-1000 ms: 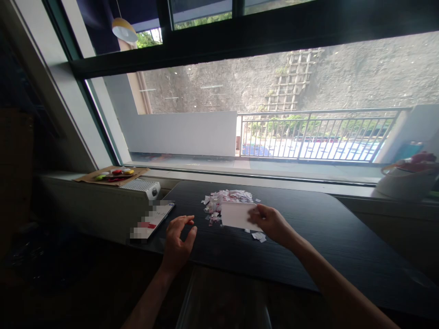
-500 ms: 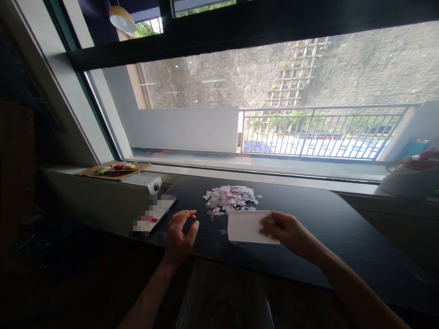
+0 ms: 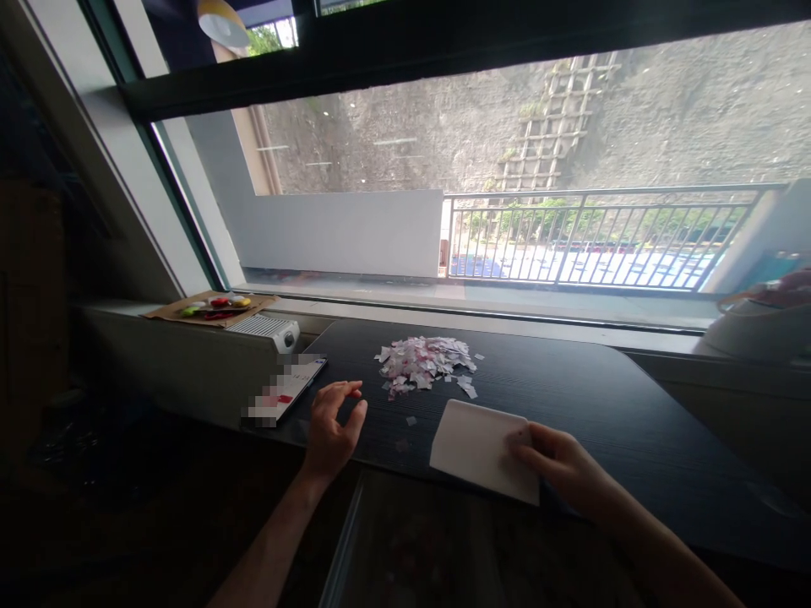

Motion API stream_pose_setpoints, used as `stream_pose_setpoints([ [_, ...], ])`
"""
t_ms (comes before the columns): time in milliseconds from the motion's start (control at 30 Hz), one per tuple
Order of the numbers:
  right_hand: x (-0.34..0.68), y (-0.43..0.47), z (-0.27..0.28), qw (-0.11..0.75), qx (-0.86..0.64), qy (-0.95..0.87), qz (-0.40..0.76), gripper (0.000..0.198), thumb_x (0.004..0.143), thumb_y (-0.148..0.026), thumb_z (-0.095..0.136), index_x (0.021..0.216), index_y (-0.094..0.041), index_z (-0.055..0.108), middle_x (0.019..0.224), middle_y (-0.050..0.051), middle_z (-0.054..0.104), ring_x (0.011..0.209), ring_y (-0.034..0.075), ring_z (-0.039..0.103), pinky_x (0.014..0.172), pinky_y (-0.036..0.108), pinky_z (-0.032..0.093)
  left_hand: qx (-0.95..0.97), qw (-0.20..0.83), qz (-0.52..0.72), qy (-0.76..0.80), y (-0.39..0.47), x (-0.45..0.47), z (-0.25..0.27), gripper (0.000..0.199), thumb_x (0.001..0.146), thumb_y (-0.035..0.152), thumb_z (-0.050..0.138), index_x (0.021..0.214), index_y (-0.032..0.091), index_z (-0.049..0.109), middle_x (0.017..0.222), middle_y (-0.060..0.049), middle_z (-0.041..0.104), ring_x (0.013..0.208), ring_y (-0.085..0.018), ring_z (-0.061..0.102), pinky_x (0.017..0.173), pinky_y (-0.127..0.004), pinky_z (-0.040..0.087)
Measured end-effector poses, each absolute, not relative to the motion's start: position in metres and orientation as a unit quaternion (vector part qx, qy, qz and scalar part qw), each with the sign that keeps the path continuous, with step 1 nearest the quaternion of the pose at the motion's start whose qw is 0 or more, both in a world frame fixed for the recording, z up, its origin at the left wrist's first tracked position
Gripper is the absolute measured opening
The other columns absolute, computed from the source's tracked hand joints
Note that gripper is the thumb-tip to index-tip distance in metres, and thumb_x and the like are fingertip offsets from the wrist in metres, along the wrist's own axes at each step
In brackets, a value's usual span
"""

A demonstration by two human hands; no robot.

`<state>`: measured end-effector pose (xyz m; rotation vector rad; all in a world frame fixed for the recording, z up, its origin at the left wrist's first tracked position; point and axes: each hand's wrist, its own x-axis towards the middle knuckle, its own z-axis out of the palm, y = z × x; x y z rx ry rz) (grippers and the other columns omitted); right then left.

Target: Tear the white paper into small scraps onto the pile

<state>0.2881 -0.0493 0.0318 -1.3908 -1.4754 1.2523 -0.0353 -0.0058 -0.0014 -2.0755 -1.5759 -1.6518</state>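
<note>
My right hand (image 3: 551,452) pinches the right end of a flat white card (image 3: 478,443), thumb against fingers. The card is tilted and lies low over the front edge of the dark table (image 3: 545,371). Beyond it rises a pile of small cut paper scraps (image 3: 424,361), white with pink marks. A stray scrap (image 3: 411,420) lies between the pile and the table's front edge. My left hand (image 3: 335,422) hovers near the front left of the table, fingers curved and thumb apart, with nothing in it.
A phone-like flat device (image 3: 295,388), partly blurred out, rests at the table's left edge. Behind it is a radiator (image 3: 272,332) with a brown board (image 3: 171,311) carrying colourful bits. A wide window with a sill (image 3: 507,329) runs along the back.
The white card has come toward me and slightly right with my right hand, turning so its right end dips. Scraps at the pile's front right are now uncovered. My left hand has hardly moved.
</note>
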Motion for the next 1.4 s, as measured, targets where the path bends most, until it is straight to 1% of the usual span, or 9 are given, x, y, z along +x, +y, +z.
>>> stream_pose_setpoints([
  [167, 0.288, -0.052, 0.029, 0.354, -0.516, -0.577, 0.525, 0.033, 0.068, -0.045, 0.069, 0.082, -0.015, 0.068, 0.081, 0.006, 0.07, 0.084, 0.027, 0.065, 0.073, 0.035, 0.051, -0.673, 0.028, -0.537, -0.508, -0.006, -0.036, -0.001, 0.021, 0.081, 0.029, 0.053, 0.098, 0.02, 0.063, 0.086, -0.003, 0.067, 0.097, -0.022, 0.059, 0.094, -0.042, 0.046],
  [300, 0.289, -0.052, 0.027, 0.342, -0.497, -0.58, 0.547, 0.034, 0.071, -0.046, 0.068, 0.088, -0.016, 0.069, 0.088, 0.006, 0.072, 0.085, 0.026, 0.065, 0.074, 0.034, 0.051, -0.672, 0.029, -0.54, -0.507, -0.005, -0.035, -0.002, 0.02, 0.081, 0.029, 0.054, 0.097, 0.02, 0.062, 0.085, -0.003, 0.067, 0.097, -0.022, 0.059, 0.094, -0.043, 0.046],
  [500, 0.269, -0.024, 0.027, 0.463, -0.513, -0.563, 0.453, 0.035, 0.065, -0.047, 0.071, 0.082, -0.016, 0.068, 0.078, 0.005, 0.071, 0.072, 0.022, 0.064, 0.064, 0.031, 0.05, -0.674, 0.035, -0.541, -0.502, -0.005, -0.035, -0.002, 0.02, 0.081, 0.028, 0.054, 0.097, 0.02, 0.062, 0.084, -0.003, 0.067, 0.096, -0.022, 0.059, 0.093, -0.043, 0.046],
  [600, 0.254, -0.008, 0.029, 0.474, -0.515, -0.557, 0.448, 0.035, 0.059, -0.047, 0.073, 0.075, -0.016, 0.066, 0.07, 0.004, 0.069, 0.065, 0.019, 0.062, 0.058, 0.03, 0.049, -0.673, 0.037, -0.542, -0.502, -0.005, -0.035, -0.002, 0.02, 0.081, 0.028, 0.054, 0.098, 0.02, 0.062, 0.084, -0.003, 0.067, 0.096, -0.022, 0.059, 0.093, -0.043, 0.046],
  [733, 0.245, -0.004, 0.033, 0.457, -0.507, -0.551, 0.48, 0.035, 0.056, -0.045, 0.075, 0.072, -0.016, 0.067, 0.07, 0.003, 0.07, 0.065, 0.018, 0.062, 0.06, 0.03, 0.049, -0.673, 0.033, -0.541, -0.503, -0.006, -0.035, -0.002, 0.02, 0.081, 0.028, 0.053, 0.098, 0.021, 0.062, 0.085, -0.003, 0.066, 0.097, -0.022, 0.059, 0.093, -0.043, 0.046],
  [867, 0.247, -0.011, 0.038, 0.402, -0.503, -0.563, 0.518, 0.035, 0.056, -0.043, 0.076, 0.075, -0.015, 0.069, 0.076, 0.005, 0.072, 0.071, 0.021, 0.065, 0.067, 0.032, 0.051, -0.673, 0.03, -0.538, -0.507, -0.006, -0.034, -0.002, 0.02, 0.081, 0.028, 0.053, 0.098, 0.021, 0.062, 0.085, -0.003, 0.066, 0.098, -0.022, 0.059, 0.094, -0.043, 0.046],
  [967, 0.246, -0.012, 0.042, 0.398, -0.506, -0.554, 0.529, 0.037, 0.056, -0.044, 0.077, 0.079, -0.015, 0.07, 0.08, 0.005, 0.073, 0.076, 0.023, 0.067, 0.07, 0.035, 0.052, -0.673, 0.031, -0.536, -0.509, -0.006, -0.034, -0.002, 0.02, 0.081, 0.027, 0.054, 0.098, 0.02, 0.062, 0.085, -0.003, 0.067, 0.098, -0.022, 0.059, 0.094, -0.044, 0.046],
  [1233, 0.24, -0.01, 0.038, 0.359, -0.501, -0.563, 0.55, 0.038, 0.059, -0.042, 0.076, 0.083, -0.014, 0.07, 0.08, 0.005, 0.074, 0.075, 0.023, 0.066, 0.069, 0.034, 0.051, -0.673, 0.036, -0.539, -0.505, -0.007, -0.033, -0.001, 0.02, 0.081, 0.027, 0.054, 0.098, 0.02, 0.062, 0.085, -0.003, 0.066, 0.097, -0.022, 0.059, 0.094, -0.042, 0.046],
  [1400, 0.245, -0.018, 0.041, 0.326, -0.483, -0.574, 0.575, 0.039, 0.059, -0.044, 0.076, 0.084, -0.014, 0.07, 0.084, 0.006, 0.074, 0.08, 0.024, 0.067, 0.073, 0.034, 0.051, -0.673, 0.037, -0.541, -0.503, -0.006, -0.034, -0.002, 0.02, 0.082, 0.027, 0.054, 0.098, 0.019, 0.062, 0.085, -0.004, 0.066, 0.097, -0.022, 0.059, 0.093, -0.042, 0.047],
])
